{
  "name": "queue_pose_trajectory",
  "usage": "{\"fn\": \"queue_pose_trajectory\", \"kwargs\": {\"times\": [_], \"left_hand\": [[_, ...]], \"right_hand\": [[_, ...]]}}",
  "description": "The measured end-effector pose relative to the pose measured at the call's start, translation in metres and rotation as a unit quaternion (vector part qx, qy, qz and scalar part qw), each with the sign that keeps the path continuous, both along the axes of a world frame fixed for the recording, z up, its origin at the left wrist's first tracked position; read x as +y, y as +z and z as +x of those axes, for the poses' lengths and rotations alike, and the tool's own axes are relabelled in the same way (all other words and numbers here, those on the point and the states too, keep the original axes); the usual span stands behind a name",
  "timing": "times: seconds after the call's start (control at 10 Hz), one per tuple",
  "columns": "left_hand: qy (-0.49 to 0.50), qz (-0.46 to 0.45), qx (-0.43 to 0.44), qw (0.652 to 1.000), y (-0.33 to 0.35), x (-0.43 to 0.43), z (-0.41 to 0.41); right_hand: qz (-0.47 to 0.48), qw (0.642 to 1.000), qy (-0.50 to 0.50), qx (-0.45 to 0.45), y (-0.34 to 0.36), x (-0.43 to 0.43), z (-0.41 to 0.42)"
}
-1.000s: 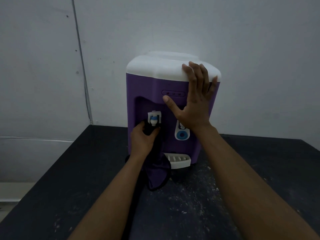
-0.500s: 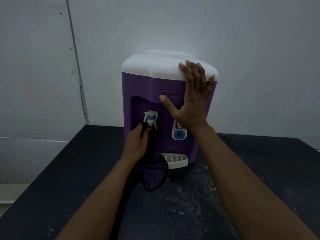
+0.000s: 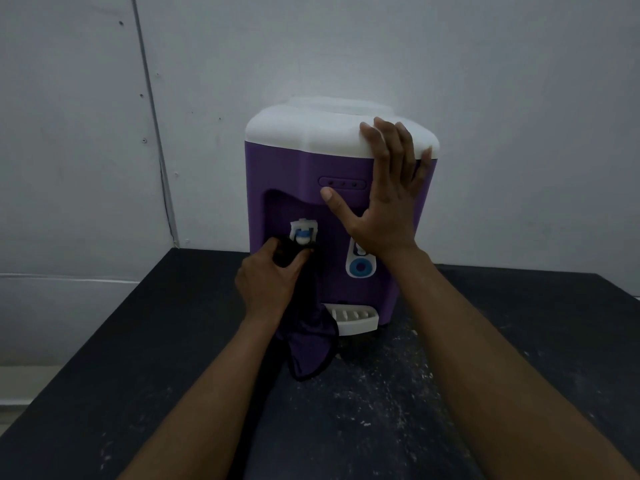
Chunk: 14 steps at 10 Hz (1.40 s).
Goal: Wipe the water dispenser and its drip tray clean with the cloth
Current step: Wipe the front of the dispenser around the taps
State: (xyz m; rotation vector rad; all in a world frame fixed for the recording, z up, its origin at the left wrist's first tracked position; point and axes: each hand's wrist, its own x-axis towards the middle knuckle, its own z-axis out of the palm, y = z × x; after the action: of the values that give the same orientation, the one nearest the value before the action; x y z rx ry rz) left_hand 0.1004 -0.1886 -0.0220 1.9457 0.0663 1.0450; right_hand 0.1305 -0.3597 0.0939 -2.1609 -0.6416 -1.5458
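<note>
Purple cloth [image 3: 308, 348], clenched in our left hand [image 3: 270, 282], wipes the tap [image 3: 303, 232] just above our fingers [image 3: 266, 245]; our right hand [image 3: 388, 202], fingers flat, braces the dispenser [image 3: 284, 174]. The tray [image 3: 353, 318], below, is likely next.

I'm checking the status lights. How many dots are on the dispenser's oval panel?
3, in a row across the oval panel: left dot, middle dot, right dot. The right hand lies just beside it, possibly hiding more.

Pretty dim overall, with a cool bluish cast. The light is soft, no hard shadows. The dispenser's white lid [image 3: 311, 133] is the brightest spot (no glare though). The dark cloth [image 3: 308, 351] nearly melts into the black table [image 3: 138, 375]. The wall seam [image 3: 156, 133] bows on the left, and the right forearm [image 3: 502, 375] looks soft.
</note>
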Motion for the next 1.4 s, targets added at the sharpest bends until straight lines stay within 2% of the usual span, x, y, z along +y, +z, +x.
{"fn": "queue_pose_trajectory", "kwargs": {"times": [0.1, 0.4, 0.5, 0.6, 0.7, 0.8, 0.9, 1.0, 1.2, 1.3, 1.4], "left_hand": [[0.032, 0.035, 0.022, 0.999, 0.011, -0.009, 0.003], [-0.038, 0.172, 0.023, 0.984, 0.005, 0.008, 0.009], [-0.033, 0.175, 0.032, 0.984, 0.01, 0.01, 0.006], [0.012, 0.147, 0.087, 0.985, 0.023, -0.001, 0.011], [-0.003, 0.172, 0.097, 0.98, 0.025, -0.004, 0.012], [-0.09, 0.221, 0.071, 0.968, 0.019, 0.014, 0.01], [-0.12, 0.24, 0.066, 0.961, 0.017, 0.026, 0.01], [-0.104, 0.199, 0.049, 0.973, 0.017, 0.02, 0.006], [0.001, 0.052, 0.108, 0.993, 0.033, -0.011, 0.005], [0.057, 0.045, 0.175, 0.982, 0.045, -0.018, 0.011], [0.079, 0.047, 0.202, 0.975, 0.053, -0.02, 0.014]], "right_hand": [[0.002, 1.0, 0.002, -0.002, 0.0, 0.001, 0.001], [0.001, 1.0, 0.006, 0.002, 0.0, 0.0, 0.0], [0.006, 1.0, 0.002, -0.001, 0.0, 0.001, 0.001], [0.006, 1.0, 0.004, 0.001, 0.0, 0.002, 0.0], [0.002, 1.0, 0.004, 0.002, 0.0, 0.001, -0.001], [0.001, 1.0, 0.005, 0.004, 0.001, 0.0, -0.002], [0.005, 1.0, 0.007, 0.004, 0.001, 0.0, -0.002], [0.004, 1.0, 0.004, 0.002, 0.001, 0.001, -0.002], [0.005, 1.0, 0.004, 0.004, 0.001, 0.001, -0.002], [0.006, 1.0, 0.004, 0.005, 0.001, 0.002, -0.001], [0.009, 1.0, 0.004, 0.005, 0.001, 0.003, -0.002]]}}
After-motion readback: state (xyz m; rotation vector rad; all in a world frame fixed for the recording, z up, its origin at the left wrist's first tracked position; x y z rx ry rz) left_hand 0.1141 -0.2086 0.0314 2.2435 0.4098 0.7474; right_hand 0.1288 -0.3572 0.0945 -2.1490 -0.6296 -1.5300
